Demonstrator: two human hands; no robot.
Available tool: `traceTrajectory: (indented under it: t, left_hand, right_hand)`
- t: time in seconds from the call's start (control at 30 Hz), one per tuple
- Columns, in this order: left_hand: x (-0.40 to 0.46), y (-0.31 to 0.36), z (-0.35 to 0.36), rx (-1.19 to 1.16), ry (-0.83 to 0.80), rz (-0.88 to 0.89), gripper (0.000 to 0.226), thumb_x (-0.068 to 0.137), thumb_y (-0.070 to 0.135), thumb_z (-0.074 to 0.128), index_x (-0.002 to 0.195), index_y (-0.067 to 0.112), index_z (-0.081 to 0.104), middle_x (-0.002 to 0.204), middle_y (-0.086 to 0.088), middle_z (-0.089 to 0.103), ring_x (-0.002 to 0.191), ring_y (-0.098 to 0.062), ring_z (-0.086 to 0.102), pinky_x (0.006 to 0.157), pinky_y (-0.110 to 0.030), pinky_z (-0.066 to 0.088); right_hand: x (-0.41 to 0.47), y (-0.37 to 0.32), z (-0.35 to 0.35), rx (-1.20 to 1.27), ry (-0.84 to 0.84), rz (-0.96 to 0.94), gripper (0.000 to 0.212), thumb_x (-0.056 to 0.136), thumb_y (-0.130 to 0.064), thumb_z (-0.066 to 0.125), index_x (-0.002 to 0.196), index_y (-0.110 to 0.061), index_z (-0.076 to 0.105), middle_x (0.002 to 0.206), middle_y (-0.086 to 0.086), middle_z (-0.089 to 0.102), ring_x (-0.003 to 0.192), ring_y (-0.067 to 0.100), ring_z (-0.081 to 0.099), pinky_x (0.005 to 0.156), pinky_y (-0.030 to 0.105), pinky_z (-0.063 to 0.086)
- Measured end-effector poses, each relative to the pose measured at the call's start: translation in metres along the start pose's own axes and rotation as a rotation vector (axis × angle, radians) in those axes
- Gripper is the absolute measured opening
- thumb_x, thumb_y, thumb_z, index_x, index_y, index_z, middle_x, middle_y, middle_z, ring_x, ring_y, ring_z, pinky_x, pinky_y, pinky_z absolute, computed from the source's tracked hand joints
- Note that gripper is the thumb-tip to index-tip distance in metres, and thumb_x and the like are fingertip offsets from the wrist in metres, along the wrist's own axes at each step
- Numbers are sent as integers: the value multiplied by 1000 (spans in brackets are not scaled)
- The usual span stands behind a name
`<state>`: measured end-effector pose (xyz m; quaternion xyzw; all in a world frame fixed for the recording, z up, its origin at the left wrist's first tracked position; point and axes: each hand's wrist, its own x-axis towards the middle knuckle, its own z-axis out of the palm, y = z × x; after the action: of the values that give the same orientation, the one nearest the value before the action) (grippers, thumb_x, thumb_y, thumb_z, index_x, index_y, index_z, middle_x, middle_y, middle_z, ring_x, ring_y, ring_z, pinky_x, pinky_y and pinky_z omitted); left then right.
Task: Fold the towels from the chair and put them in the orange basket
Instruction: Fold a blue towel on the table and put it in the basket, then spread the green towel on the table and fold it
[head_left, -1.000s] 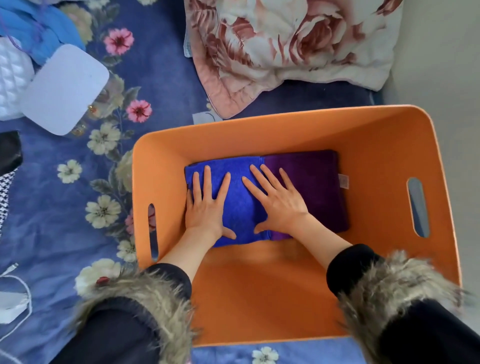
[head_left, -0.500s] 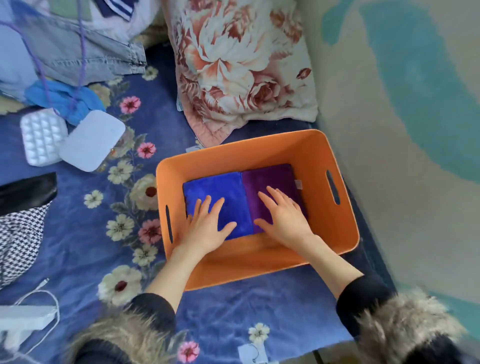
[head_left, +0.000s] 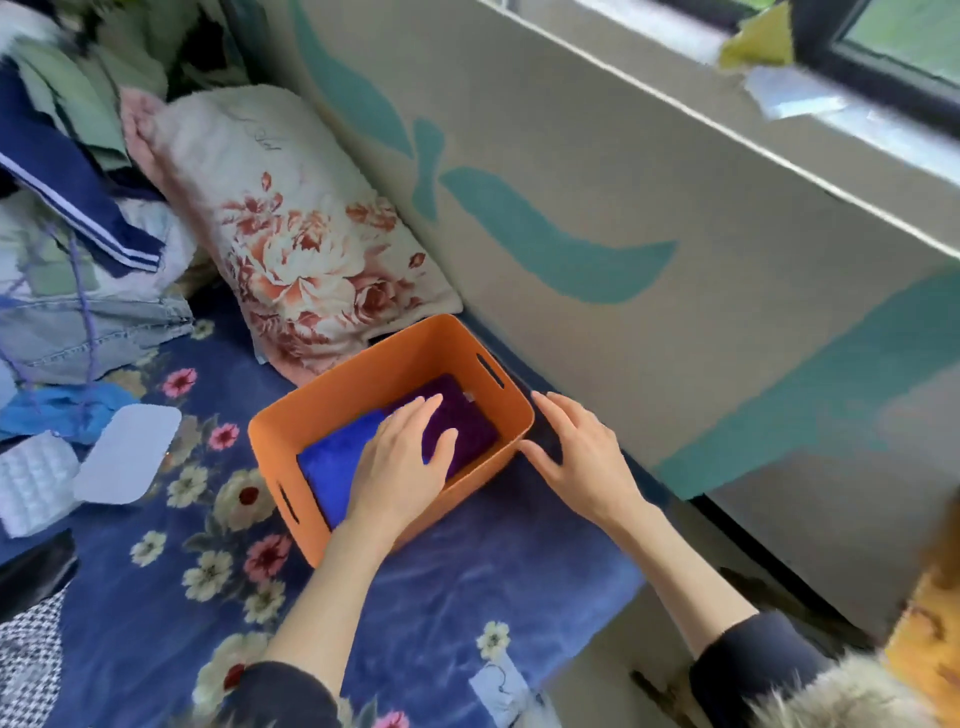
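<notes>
Towels first: a blue towel (head_left: 332, 467) and a purple towel (head_left: 462, 421) lie folded side by side on the floor of the orange basket (head_left: 395, 358), blue nearer the slotted end on the left, purple toward the far slotted end. The basket sits on a dark blue flowered blanket (head_left: 171, 561), its far corner just beside a rose-patterned pillow (head_left: 291, 234) and its right side close to the wall with teal brushstrokes (head_left: 571, 208). The left hand (head_left: 405, 462) reaches over the near rim and lies flat across the seam where the two towels meet, fingers straight and spread, gripping nothing. The right hand (head_left: 582, 457) is outside the basket, just beside its near right corner, above the blanket, fingers relaxed and slightly fanned, holding nothing; whether the thumb touches the basket wall I cannot tell. Dark sleeves with fur cuffs (head_left: 841, 696) show at the bottom. Off to the left, a pile of clothes (head_left: 78, 208), a white quilted case (head_left: 36, 483) and a pale lid (head_left: 130, 452) rest on the blanket.
</notes>
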<state>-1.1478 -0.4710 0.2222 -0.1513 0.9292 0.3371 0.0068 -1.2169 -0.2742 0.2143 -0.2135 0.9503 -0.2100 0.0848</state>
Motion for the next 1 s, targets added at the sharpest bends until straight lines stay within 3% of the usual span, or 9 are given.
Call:
traceTrajectory:
  t: [0.13,0.3,0.4,0.5,0.8,1.0]
  left_hand:
    - [-15,46,12,-26,-83,210,47,93,33,49,138,22,42,144,3,42,134,-13,34,110,-32,27]
    - [-49,104,35,0,-264,539,53,88,42,42,135,19,46,140,-2,48,132,-16,39,110,-32,29]
    - [-80,140,49,-10,-350,712,52,88,45,43,135,22,47,139,-1,48,131,-16,40,108,-34,32]
    - [-117,182,67,-12,-416,882,43,93,33,51,135,25,46,141,3,45,132,-13,37,106,-32,31]
    - [-294,272,102,-48,-631,1421,42,95,38,45,135,27,46,139,7,46,130,-10,38,101,-25,34]
    - [-437,278,103,-72,-772,1717,43,94,37,45,134,22,47,137,-1,49,127,-17,44,100,-30,41]
  right_hand:
    - [-65,15,-30,-8,127,182,60,89,-48,49,143,-24,34,145,2,39,131,23,38,105,39,31]
    - [-169,27,-55,-13,338,453,74,79,-61,30,138,-18,44,137,8,48,123,28,49,100,42,40]
    - [-237,27,-68,-15,469,617,72,79,-60,32,137,-20,45,139,6,47,126,24,46,102,40,37]
    - [-307,24,-83,-39,546,770,63,85,-52,41,141,-22,38,144,2,41,131,20,39,105,37,31]
    - [-525,-26,-91,-106,795,1186,57,94,-44,45,145,-28,26,151,-4,27,138,13,26,111,34,20]
    - [-652,-103,-52,-100,977,1417,59,92,-45,48,144,-23,31,149,0,33,136,18,32,111,34,24]
